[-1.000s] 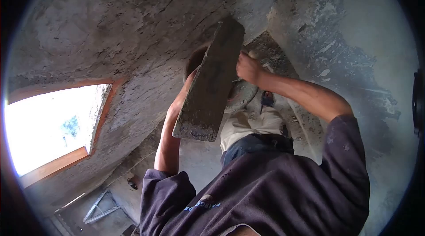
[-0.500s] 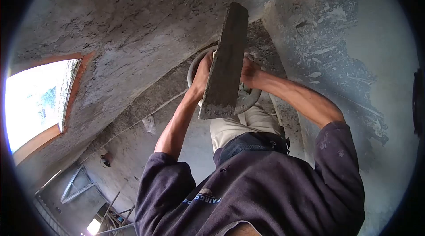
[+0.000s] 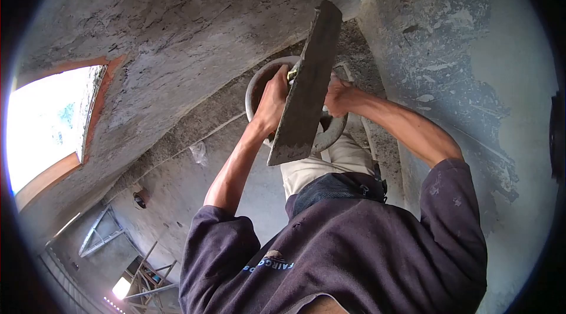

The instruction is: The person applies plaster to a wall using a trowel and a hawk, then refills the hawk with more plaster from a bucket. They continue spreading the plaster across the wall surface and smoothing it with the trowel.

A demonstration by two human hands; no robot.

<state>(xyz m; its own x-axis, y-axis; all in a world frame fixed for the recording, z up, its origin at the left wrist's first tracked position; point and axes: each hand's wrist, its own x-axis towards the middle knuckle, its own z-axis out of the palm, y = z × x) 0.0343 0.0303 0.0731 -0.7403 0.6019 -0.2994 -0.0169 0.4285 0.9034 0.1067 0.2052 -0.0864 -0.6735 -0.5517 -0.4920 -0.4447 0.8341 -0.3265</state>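
Note:
My left hand (image 3: 275,97) is closed around the light handle of a long grey plastering float (image 3: 309,84), held tilted with its mortar-coated board facing up toward me. Behind the board's right edge is my right hand (image 3: 341,97), its fingers curled and partly hidden. Something pale shows just below that fist, too covered to name. Under both hands sits a round mortar basin (image 3: 254,93) with a thick grey rim. The float hides much of the basin's inside.
A rough plastered wall (image 3: 194,37) with an orange-framed window opening (image 3: 88,119) stands on the left. To the right is a patchy grey wall (image 3: 436,66). Wooden poles (image 3: 150,276) and a metal frame (image 3: 103,234) lie toward the lower left.
The float has shifted slightly right and tilted more edge-on. My right hand has moved a little to the right, and more of the basin's left side shows.

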